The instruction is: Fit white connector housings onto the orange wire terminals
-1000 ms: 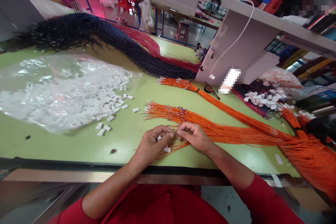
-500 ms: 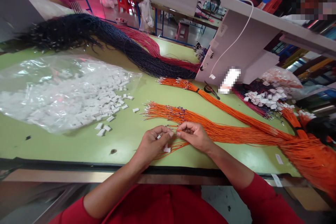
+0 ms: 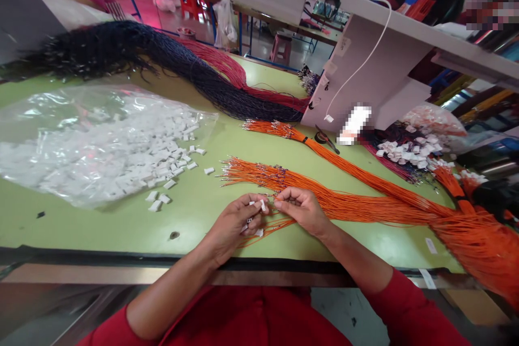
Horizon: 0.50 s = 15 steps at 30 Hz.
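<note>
- Left hand [image 3: 235, 223] curled shut, pinching a white connector [image 3: 263, 205] at fingertips.
- Right hand [image 3: 303, 210] pinched narrow on an orange wire [image 3: 279, 224], tip touching the connector.
- Both low over green counter [image 3: 194, 216], beside orange bundle [image 3: 348, 201]; connector bag [image 3: 81, 146] well left.

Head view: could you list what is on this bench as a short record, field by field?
Left hand: pinches a white connector, with more white pieces in the palm
Right hand: fingertips pinch a thin orange wire at the connector
Orange bundles: long, run from the hands to the right
Bag: clear, full of white connectors, some spilled at its mouth
Black wires: thick bundle at the far side, with red wires beside it
Table: green top
</note>
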{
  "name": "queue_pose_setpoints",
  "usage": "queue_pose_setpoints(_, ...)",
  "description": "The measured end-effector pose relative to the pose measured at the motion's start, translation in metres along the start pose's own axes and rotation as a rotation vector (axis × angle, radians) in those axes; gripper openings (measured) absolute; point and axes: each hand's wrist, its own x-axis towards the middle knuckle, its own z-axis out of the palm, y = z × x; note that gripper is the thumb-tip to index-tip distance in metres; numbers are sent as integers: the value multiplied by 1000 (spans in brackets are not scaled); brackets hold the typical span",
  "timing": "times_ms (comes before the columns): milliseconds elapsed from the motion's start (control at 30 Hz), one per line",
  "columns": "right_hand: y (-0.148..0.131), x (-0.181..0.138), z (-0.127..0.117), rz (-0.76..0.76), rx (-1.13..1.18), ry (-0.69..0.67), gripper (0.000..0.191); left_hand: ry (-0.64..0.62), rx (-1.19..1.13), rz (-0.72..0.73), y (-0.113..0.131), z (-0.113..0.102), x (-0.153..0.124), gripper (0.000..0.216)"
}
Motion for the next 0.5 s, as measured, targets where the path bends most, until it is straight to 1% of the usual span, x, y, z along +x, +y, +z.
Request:
queue_pose_setpoints(167,2,0,0,6,10,-5,32,68,56,48,-2,0,0,31)
queue_pose_setpoints(333,1,0,1,7,14,-3,29,62,87,10,-2,-3,-2,35)
queue_pose_setpoints(500,2,-1,0,14,-41,-14,28,9,78,-45,-1,-7,-4,33)
